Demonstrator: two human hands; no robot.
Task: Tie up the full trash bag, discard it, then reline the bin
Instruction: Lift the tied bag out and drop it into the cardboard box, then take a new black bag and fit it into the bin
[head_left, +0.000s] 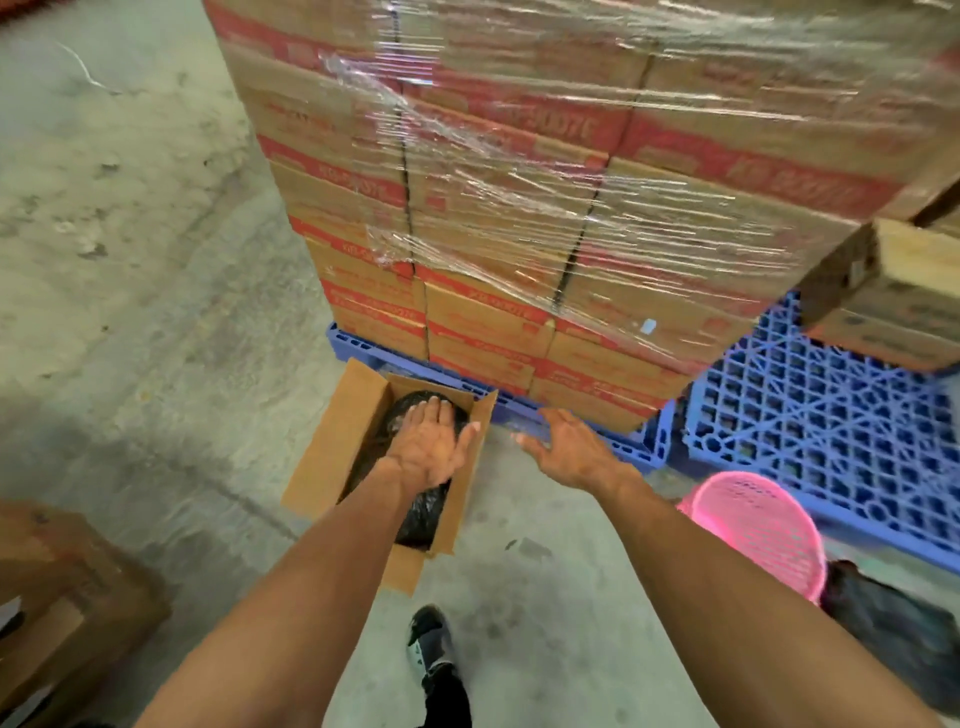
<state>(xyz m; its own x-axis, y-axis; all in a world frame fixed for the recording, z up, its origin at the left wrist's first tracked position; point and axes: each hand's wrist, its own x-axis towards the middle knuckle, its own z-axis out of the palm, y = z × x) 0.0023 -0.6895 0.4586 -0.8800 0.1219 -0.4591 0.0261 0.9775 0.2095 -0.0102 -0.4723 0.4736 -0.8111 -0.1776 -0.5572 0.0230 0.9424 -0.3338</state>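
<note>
A full black trash bag (423, 512) lies inside an open cardboard box (332, 447) on the concrete floor, in front of the pallet. My left hand (434, 447) is spread flat, palm down, over the bag, holding nothing. My right hand (569, 449) hovers open beside the box's right flap, fingers apart and empty. A pink mesh bin (763, 525) stands on the floor at the right, below my right forearm. Black plastic (893, 634) lies beside the bin near the right edge.
A tall stack of shrink-wrapped cartons (519, 182) on a blue plastic pallet (810, 421) rises straight ahead. More cartons (898, 301) sit at the far right. A flattened brown box (67, 603) lies lower left. My shoe (431, 639) is on the floor below.
</note>
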